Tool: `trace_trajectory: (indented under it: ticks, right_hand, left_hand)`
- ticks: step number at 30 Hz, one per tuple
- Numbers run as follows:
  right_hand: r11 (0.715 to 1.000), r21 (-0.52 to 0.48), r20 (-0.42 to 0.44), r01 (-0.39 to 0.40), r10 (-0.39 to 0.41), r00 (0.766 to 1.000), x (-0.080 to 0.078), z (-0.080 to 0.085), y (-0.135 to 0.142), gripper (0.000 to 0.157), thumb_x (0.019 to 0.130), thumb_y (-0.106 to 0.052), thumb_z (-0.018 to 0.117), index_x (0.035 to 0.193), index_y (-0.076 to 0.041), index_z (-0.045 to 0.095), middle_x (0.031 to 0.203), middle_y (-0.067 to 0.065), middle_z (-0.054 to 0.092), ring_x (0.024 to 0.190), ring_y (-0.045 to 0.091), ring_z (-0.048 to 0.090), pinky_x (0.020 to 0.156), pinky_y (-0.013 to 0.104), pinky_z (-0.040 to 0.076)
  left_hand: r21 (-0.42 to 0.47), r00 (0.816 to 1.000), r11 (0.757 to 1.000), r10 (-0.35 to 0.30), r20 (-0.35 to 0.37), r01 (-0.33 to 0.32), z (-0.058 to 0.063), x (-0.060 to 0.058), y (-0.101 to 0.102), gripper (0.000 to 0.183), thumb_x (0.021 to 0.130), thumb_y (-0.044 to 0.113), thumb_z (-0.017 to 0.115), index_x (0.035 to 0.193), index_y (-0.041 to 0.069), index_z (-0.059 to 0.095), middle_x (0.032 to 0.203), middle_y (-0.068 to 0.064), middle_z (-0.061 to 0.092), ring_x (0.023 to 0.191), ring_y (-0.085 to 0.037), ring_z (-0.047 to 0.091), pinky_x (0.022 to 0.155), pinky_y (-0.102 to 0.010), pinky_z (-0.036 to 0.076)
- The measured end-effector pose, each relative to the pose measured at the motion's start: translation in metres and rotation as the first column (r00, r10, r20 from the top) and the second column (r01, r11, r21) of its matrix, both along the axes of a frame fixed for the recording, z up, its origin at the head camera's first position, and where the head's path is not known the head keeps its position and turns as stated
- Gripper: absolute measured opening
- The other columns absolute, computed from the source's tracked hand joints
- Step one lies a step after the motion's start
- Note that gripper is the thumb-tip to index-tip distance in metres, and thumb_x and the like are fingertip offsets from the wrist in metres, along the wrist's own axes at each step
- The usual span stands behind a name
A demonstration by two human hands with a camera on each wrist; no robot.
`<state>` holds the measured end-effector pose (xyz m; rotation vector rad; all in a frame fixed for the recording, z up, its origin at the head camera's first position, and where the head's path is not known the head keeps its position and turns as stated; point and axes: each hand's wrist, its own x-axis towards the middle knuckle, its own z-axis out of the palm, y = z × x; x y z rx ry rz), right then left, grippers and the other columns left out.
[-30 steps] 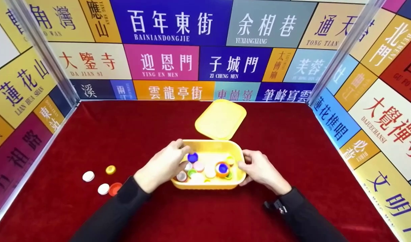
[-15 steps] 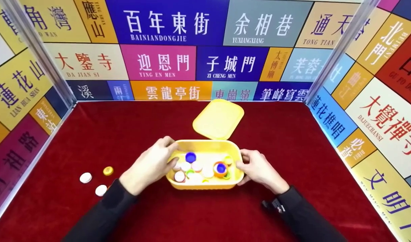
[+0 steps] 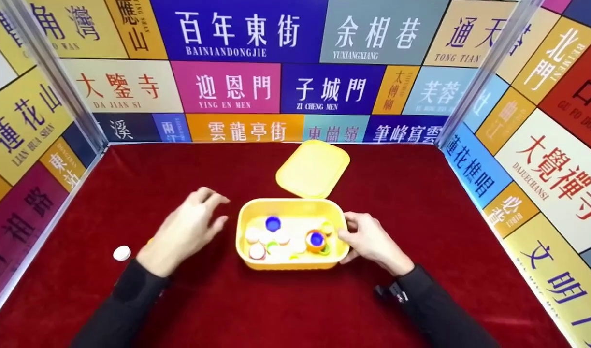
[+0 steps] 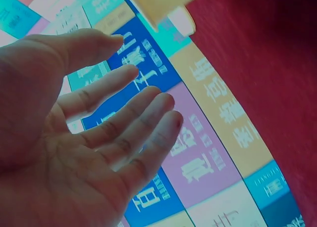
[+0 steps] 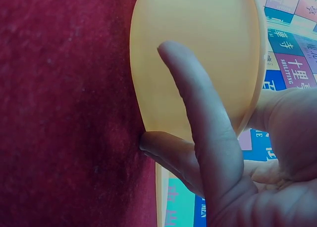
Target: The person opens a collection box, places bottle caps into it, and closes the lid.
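Note:
A yellow plastic box stands mid-table with several bottle caps in it. Among them are a blue cap, an orange cap with a blue one inside, and some pale caps. My right hand grips the box's right end, thumb at the rim. In the right wrist view its fingers lie along the yellow outer wall. My left hand is off the box to its left, over the red cloth. The left wrist view shows its palm empty, fingers loosely spread.
Behind the box lies its yellow lid. A white cap rests on the red cloth at the left, with a sliver of yellow cap beside my left wrist. Panels printed with place names wall in the table.
My left hand has come out of the box and moved left, now covering most of the loose caps there. The right hand keeps its grip on the box's right end.

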<state>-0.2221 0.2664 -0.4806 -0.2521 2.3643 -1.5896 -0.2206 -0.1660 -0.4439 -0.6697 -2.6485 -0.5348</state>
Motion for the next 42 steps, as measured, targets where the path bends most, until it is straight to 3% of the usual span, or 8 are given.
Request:
trace_trajectory:
  ticks: [10, 18, 24, 28, 33, 42]
  right_hand:
    - [1.0, 0.008, 0.001, 0.012, -0.012, 1.0, -0.004, -0.002, -0.003, 0.05, 0.105, -0.002, 0.062, 0.155, 0.0, 0.068, 0.134, 0.023, 0.084, 0.087, 0.039, 0.089, 0.065, 0.053, 0.073]
    - [1.0, 0.009, -0.011, 0.002, -0.002, 1.0, -0.004, -0.004, -0.002, 0.05, 0.105, -0.002, 0.063, 0.155, 0.002, 0.067, 0.135, 0.026, 0.083, 0.089, 0.041, 0.089, 0.065, 0.054, 0.073]
    - [1.0, 0.011, -0.007, 0.006, -0.006, 1.0, -0.002, -0.002, -0.002, 0.049, 0.105, -0.001, 0.063, 0.154, 0.002, 0.067, 0.135, 0.026, 0.083, 0.088, 0.043, 0.088, 0.065, 0.054, 0.073]
    - [1.0, 0.006, -0.007, 0.004, -0.004, 1.0, 0.0, 0.0, -0.001, 0.048, 0.106, -0.001, 0.063, 0.154, 0.003, 0.067, 0.135, 0.027, 0.082, 0.088, 0.044, 0.088, 0.065, 0.053, 0.073]
    - [1.0, 0.004, 0.001, 0.005, -0.005, 1.0, 0.001, 0.0, -0.001, 0.049, 0.107, -0.002, 0.063, 0.155, 0.002, 0.066, 0.137, 0.027, 0.082, 0.09, 0.043, 0.088, 0.065, 0.052, 0.073]
    - [1.0, 0.021, -0.016, 0.01, -0.009, 1.0, 0.0, -0.001, -0.001, 0.047, 0.107, -0.002, 0.063, 0.153, 0.001, 0.068, 0.134, 0.026, 0.083, 0.088, 0.043, 0.088, 0.065, 0.052, 0.073]
  left_hand:
    - [-0.032, 0.982, 0.995, 0.097, 0.164, -0.093, -0.001, 0.0, -0.053, 0.037, 0.104, 0.017, 0.085, 0.139, 0.005, 0.079, 0.137, -0.024, 0.073, 0.125, -0.049, 0.071, 0.102, -0.066, 0.066]
    - [-0.076, 0.933, 0.986, 0.165, 0.321, -0.148, -0.007, -0.005, -0.087, 0.047, 0.105, 0.021, 0.086, 0.145, 0.0, 0.074, 0.14, -0.033, 0.067, 0.123, -0.053, 0.066, 0.109, -0.071, 0.061]
    - [-0.107, 0.891, 0.984, 0.173, 0.42, -0.141, -0.01, -0.007, -0.105, 0.05, 0.103, 0.017, 0.088, 0.146, -0.003, 0.073, 0.137, -0.035, 0.066, 0.112, -0.047, 0.065, 0.106, -0.067, 0.063]
    - [-0.138, 0.878, 0.984, 0.163, 0.451, -0.111, -0.014, -0.008, -0.114, 0.046, 0.097, 0.01, 0.093, 0.137, -0.005, 0.077, 0.127, -0.034, 0.069, 0.104, -0.044, 0.066, 0.1, -0.063, 0.065]
    - [-0.171, 0.877, 0.982, 0.149, 0.458, -0.078, -0.017, -0.008, -0.121, 0.03, 0.09, 0.0, 0.093, 0.117, -0.003, 0.08, 0.113, -0.028, 0.073, 0.1, -0.041, 0.066, 0.095, -0.059, 0.063]
    - [-0.202, 0.862, 0.975, 0.178, 0.474, -0.091, -0.012, -0.008, -0.122, 0.016, 0.088, -0.003, 0.09, 0.101, 0.0, 0.08, 0.103, -0.022, 0.078, 0.092, -0.036, 0.068, 0.088, -0.053, 0.063]
